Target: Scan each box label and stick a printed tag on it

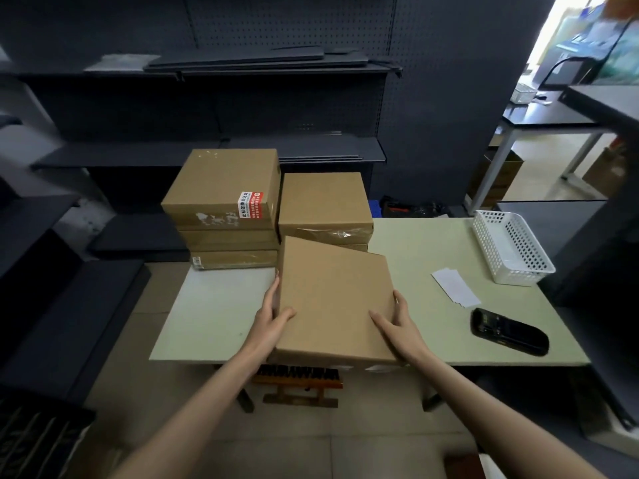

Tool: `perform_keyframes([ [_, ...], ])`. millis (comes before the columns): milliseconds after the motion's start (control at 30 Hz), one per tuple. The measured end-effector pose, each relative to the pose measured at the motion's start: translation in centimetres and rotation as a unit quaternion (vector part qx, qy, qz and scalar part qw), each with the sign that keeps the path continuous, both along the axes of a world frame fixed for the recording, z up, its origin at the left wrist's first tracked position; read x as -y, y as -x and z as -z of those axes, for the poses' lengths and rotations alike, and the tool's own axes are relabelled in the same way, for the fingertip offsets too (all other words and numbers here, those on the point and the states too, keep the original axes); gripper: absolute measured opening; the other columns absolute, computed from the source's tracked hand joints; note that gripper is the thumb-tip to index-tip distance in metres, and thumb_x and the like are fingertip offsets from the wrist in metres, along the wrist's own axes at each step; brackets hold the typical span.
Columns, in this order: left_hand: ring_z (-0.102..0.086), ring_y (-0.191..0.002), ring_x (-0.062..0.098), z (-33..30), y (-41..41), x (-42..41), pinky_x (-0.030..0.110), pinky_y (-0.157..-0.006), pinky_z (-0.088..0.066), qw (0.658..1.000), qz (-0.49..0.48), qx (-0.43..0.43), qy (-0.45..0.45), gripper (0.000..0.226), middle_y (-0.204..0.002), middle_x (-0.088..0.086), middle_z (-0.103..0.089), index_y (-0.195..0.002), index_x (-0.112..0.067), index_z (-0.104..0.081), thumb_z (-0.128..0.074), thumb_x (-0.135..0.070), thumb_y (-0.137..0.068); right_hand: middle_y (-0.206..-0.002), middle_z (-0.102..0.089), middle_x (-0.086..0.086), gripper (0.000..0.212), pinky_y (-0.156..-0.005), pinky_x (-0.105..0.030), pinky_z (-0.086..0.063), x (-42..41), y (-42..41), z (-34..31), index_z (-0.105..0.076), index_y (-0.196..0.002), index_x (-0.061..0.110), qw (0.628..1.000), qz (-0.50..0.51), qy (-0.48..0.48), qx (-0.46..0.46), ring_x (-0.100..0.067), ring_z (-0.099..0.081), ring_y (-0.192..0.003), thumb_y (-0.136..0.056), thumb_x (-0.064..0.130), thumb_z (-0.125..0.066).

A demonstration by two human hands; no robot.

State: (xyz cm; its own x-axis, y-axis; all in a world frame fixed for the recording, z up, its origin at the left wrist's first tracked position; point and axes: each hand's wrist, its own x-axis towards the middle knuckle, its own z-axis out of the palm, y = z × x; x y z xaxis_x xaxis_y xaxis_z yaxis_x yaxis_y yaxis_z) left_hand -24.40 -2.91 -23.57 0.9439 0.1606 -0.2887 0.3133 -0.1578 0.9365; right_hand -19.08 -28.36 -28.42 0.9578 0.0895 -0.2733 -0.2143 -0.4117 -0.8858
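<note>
Cardboard box (335, 299): table (428, 250) front edge, gripped both sides, left hand (273, 314) nine o'clock, right hand (397, 323) three; scanner (508, 331) farther toward three.

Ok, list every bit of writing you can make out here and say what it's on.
Red and white sticker on the top box of the left stack: printed Chinese characters, too small to read.
Small white barcode label on the bottom box of that stack: too small to read.
White paper slips on the table: no legible print.
Handheld scanner: nothing readable.
Box held by both hands: no writing visible.
</note>
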Motion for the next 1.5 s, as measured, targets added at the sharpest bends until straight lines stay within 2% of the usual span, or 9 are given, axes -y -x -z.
perform_keyframes([
  [267, -0.042, -0.129, 0.023, 0.1, 1.0, -2.3, 0.05, -0.107, -0.038, 0.997, -0.024, -0.004, -0.077, 0.067, -0.146, 0.003, -0.039, -0.144, -0.048, -0.019, -0.056, -0.025, -0.093, -0.149, -0.037, 0.0, 0.083, -0.104, -0.036, -0.039, -2.5, -0.5, 1.1, -0.01, -0.15, 0.025, 0.996, -0.076, 0.035, -0.019, -0.022, -0.046, -0.128, -0.088, 0.049, -0.06],
  [433, -0.048, -0.121, 0.022, 0.5, 0.6, -3.0, 0.048, -0.103, -0.043, 0.99, -0.049, -0.002, -0.134, 0.073, -0.137, 0.003, -0.044, -0.136, -0.059, -0.021, -0.059, -0.051, -0.074, -0.147, -0.039, -0.006, 0.072, -0.104, -0.04, -0.042, -4.2, -0.6, 1.5, -0.022, -0.148, 0.02, 0.994, -0.092, 0.043, -0.043, -0.024, -0.046, -0.127, -0.09, 0.046, -0.058],
  [667, -0.039, -0.126, 0.026, -0.4, 0.5, -2.6, 0.046, -0.105, -0.04, 0.98, -0.04, 0.013, -0.197, 0.069, -0.139, 0.007, -0.036, -0.143, -0.047, -0.023, -0.062, -0.036, -0.087, -0.147, -0.04, -0.006, 0.058, -0.104, -0.038, -0.04, -4.9, 0.1, 1.5, -0.033, -0.143, 0.019, 0.991, -0.103, 0.079, -0.04, -0.026, -0.046, -0.128, -0.094, 0.046, -0.051],
  [800, -0.038, -0.126, 0.026, -1.2, 0.1, -2.7, 0.048, -0.103, -0.041, 0.969, -0.043, 0.035, -0.241, 0.07, -0.14, 0.006, -0.036, -0.142, -0.046, -0.024, -0.064, -0.044, -0.084, -0.147, -0.042, -0.004, 0.051, -0.104, -0.033, -0.036, -6.1, 0.2, -0.3, -0.036, -0.142, 0.018, 0.992, -0.115, 0.048, -0.016, -0.022, -0.045, -0.13, -0.098, 0.04, -0.047],
  [900, -0.036, -0.127, 0.026, -2.4, -0.5, -2.6, 0.047, -0.106, -0.037, 0.948, -0.053, 0.037, -0.312, 0.073, -0.142, 0.005, -0.036, -0.143, -0.039, -0.026, -0.063, -0.052, -0.081, -0.147, -0.042, -0.001, 0.048, -0.102, -0.027, -0.035, -7.4, 0.1, -2.2, -0.036, -0.143, 0.018, 0.992, -0.119, 0.025, 0.015, -0.02, -0.044, -0.131, -0.099, 0.036, -0.046],
  [1067, -0.038, -0.127, 0.021, -4.6, -0.7, -1.1, 0.034, -0.101, -0.035, 0.878, -0.018, 0.072, -0.472, 0.076, -0.142, 0.005, -0.038, -0.145, -0.024, -0.027, -0.053, -0.061, -0.084, -0.142, -0.044, 0.003, 0.05, -0.092, -0.023, -0.036, -9.0, -0.2, -5.2, -0.034, -0.144, 0.02, 0.993, -0.102, -0.036, 0.047, -0.01, -0.046, -0.118, -0.099, 0.037, -0.046],
  [1233, -0.042, -0.13, 0.019, -4.9, -1.1, 1.1, 0.035, -0.096, -0.043, 0.904, 0.053, 0.036, -0.423, 0.081, -0.149, 0.001, -0.035, -0.149, -0.02, -0.017, -0.05, -0.06, -0.087, -0.136, -0.049, 0.004, 0.056, -0.087, -0.019, -0.039, -8.9, -0.3, -6.7, -0.029, -0.146, 0.02, 0.991, -0.073, -0.103, 0.042, -0.004, -0.05, -0.108, -0.097, 0.039, -0.048],
  [1333, -0.052, -0.12, 0.017, -4.2, -1.4, 2.0, 0.036, -0.092, -0.05, 0.935, 0.072, 0.045, -0.345, 0.072, -0.145, -0.002, -0.042, -0.147, -0.024, -0.025, -0.05, -0.058, -0.088, -0.129, -0.05, 0.006, 0.057, -0.073, -0.012, -0.046, -7.8, -0.2, -6.8, -0.026, -0.146, 0.023, 0.992, -0.064, -0.102, 0.045, 0.002, -0.055, -0.094, -0.097, 0.04, -0.049],
  [1500, -0.053, -0.12, 0.015, -2.9, -1.8, 2.9, 0.038, -0.094, -0.049, 0.95, 0.114, 0.064, -0.282, 0.058, -0.144, -0.007, -0.044, -0.143, -0.035, -0.029, -0.038, -0.061, -0.092, -0.133, -0.049, 0.003, 0.06, -0.075, -0.017, -0.05, -4.9, 0.2, -7.0, -0.022, -0.147, 0.028, 0.995, -0.036, -0.079, 0.039, -0.01, -0.056, -0.105, -0.095, 0.046, -0.047],
])
